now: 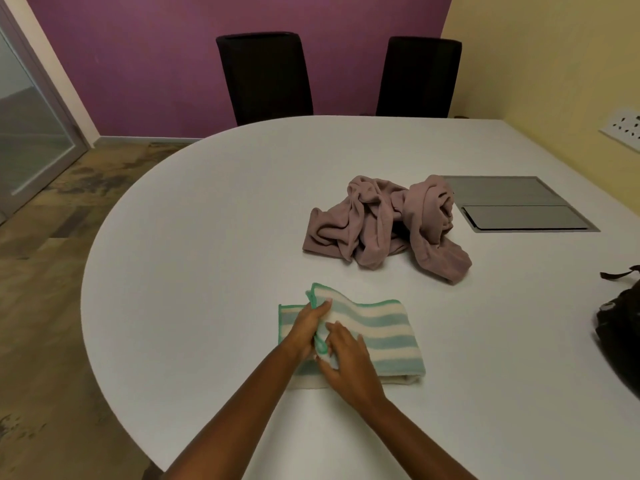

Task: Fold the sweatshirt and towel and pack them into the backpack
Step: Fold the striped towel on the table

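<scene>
A green-and-cream striped towel [381,330] lies partly folded on the white table [207,237] in front of me. My left hand [306,329] pinches its green-edged upper left corner, which is lifted off the layer below. My right hand [346,362] grips the towel's edge right beside the left hand. A crumpled mauve sweatshirt [381,223] sits in a heap further back, apart from the towel. The black backpack [620,327] shows only partly at the right edge of the view.
Two black chairs [265,77] [419,76] stand behind the table's far edge. A grey cable hatch [519,202] is set into the tabletop right of the sweatshirt. The table's rounded edge curves along the left, with floor beyond.
</scene>
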`<state>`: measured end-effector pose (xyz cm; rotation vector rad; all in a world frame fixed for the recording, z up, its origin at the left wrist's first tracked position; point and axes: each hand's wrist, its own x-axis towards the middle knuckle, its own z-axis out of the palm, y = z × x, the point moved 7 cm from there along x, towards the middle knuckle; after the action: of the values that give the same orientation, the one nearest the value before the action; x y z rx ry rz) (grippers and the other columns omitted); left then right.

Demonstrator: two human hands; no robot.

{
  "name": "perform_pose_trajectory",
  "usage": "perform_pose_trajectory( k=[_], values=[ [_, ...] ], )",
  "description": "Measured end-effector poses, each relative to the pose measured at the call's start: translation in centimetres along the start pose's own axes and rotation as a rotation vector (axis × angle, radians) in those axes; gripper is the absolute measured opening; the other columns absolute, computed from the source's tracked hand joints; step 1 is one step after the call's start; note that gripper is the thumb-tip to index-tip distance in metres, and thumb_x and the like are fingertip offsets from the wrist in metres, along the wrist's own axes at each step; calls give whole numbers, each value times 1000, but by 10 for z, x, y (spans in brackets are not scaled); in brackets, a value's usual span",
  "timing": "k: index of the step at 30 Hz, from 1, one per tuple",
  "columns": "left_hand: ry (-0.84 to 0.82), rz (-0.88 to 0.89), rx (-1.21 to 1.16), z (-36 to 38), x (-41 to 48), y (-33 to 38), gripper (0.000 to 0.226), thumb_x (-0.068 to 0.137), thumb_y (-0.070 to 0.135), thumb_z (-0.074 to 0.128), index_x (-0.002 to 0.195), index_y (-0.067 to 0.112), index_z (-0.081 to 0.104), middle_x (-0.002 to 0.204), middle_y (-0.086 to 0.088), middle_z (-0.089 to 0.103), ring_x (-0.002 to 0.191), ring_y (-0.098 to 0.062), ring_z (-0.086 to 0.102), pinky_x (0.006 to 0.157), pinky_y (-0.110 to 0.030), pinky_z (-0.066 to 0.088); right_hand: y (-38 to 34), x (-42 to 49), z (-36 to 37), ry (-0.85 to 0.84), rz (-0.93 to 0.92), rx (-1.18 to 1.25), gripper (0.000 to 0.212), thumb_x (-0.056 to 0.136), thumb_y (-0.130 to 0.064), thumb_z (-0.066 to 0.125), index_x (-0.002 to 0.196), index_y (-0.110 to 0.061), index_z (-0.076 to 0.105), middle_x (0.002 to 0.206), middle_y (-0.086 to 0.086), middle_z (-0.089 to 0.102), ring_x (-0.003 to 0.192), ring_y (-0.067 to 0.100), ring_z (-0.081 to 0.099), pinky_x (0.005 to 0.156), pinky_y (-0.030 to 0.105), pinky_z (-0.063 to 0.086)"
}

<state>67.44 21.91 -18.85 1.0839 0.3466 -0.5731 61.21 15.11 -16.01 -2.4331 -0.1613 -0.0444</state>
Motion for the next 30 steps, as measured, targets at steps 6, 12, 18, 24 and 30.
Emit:
perform_pose_trajectory(
  k=[6, 12, 18, 24, 30],
  values=[
    [150, 162, 193, -28, 10, 26, 27, 98, 7, 42, 121, -2, 51, 99, -14, 59, 75, -19, 59, 65, -26, 55, 8, -1, 10, -10, -153, -350, 40, 73, -39, 54, 111, -28, 47, 116, -4, 65, 119, 9, 46, 91, 45, 44],
    [184, 101, 140, -55, 12, 22, 32, 99, 14, 42, 126, 0, 48, 101, -15, 59, 81, -24, 57, 80, -41, 50, 74, -1, -12, -62, 150, -448, 85, 52, -5, 78, 128, -20, 43, 127, 11, 59, 119, 31, 55, 86, 56, 46],
    [222, -6, -4, -72, 9, -2, 38, 99, 22, 40, 129, -1, 45, 96, -15, 59, 83, -27, 57, 82, -44, 48, 112, -12, -33, 16, 386, -113, 49, 97, -19, 32, 145, -23, 24, 155, 4, 17, 138, 25, 28, 110, 37, 28],
    [267, -43, 17, -83, 7, -14, 45, 98, 35, 39, 125, 0, 50, 114, -20, 59, 102, -33, 57, 94, -46, 47, 111, -28, -25, -137, 217, -185, 68, 78, -48, 47, 140, -31, 26, 151, 14, 20, 129, 29, 41, 96, 37, 46],
    [298, -19, 120, -91, 8, -20, 42, 100, 29, 38, 128, -1, 48, 112, -20, 57, 102, -32, 54, 97, -47, 45, 116, -32, -34, -29, 171, -274, 49, 77, -37, 35, 125, -32, 34, 137, 17, 47, 80, 34, 68, 59, 36, 55]
  ],
)
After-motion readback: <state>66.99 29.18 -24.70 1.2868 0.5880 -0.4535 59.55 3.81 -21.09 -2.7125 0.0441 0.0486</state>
